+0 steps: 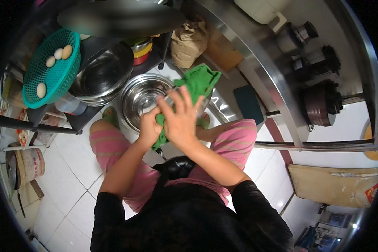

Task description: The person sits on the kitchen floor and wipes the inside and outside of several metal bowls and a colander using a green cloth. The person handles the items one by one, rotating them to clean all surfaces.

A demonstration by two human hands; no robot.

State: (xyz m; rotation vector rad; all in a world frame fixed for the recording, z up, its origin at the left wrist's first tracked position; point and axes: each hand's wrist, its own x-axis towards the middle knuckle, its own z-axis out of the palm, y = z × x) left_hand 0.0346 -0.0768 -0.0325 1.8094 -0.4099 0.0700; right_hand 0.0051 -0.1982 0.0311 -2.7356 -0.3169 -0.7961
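Note:
A green cloth [203, 80] is bunched between my two hands, its far end spread out and its lower end [160, 135] hanging near my lap. My left hand [149, 127] is clenched around a lower fold of it. Over the cloth lies my right hand [181, 123], fingers spread and blurred, its palm side hidden. Something clear and rounded shows beside the right fingertips, partly covered by cloth; I cannot tell what it is. Below both hands, nested stainless steel bowls [129, 100] rest on the white tiled floor between my feet.
At left, a teal plastic basket [71, 71] holds several eggs, beside large steel basins [105, 72] on a dark rack. A brown paper bag [189, 44] stands ahead. On the right, a steel shelf unit [258, 60] carries pots [318, 107]. A wooden board [334, 186] lies lower right.

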